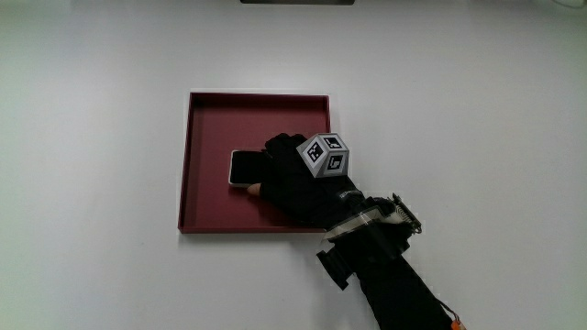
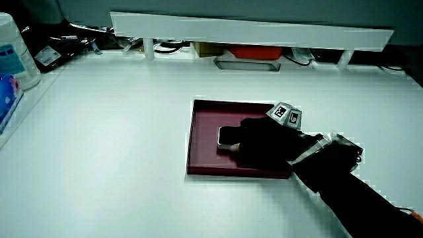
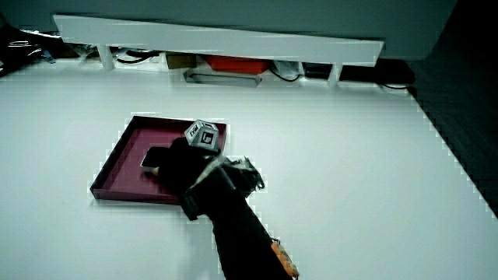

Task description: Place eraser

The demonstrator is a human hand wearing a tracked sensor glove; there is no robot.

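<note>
A dark red square tray [image 1: 248, 124] lies on the white table. Inside it rests a flat black eraser [image 1: 246, 168] with a pale edge, lying on the tray floor. The gloved hand [image 1: 292, 181] reaches into the tray from the person's side, and its fingers close on the end of the eraser nearer the forearm. The patterned cube [image 1: 326, 154] sits on the back of the hand. Both side views show the tray [image 2: 211, 116] [image 3: 124, 159], the eraser [image 2: 228, 136] [image 3: 153, 159] and the hand [image 2: 264, 145] [image 3: 185, 167] on it.
A low white partition [image 2: 251, 30] runs along the table's edge farthest from the person, with cables and a red item under it. In a side view a white container with a blue label [image 2: 13, 59] stands at the table's edge.
</note>
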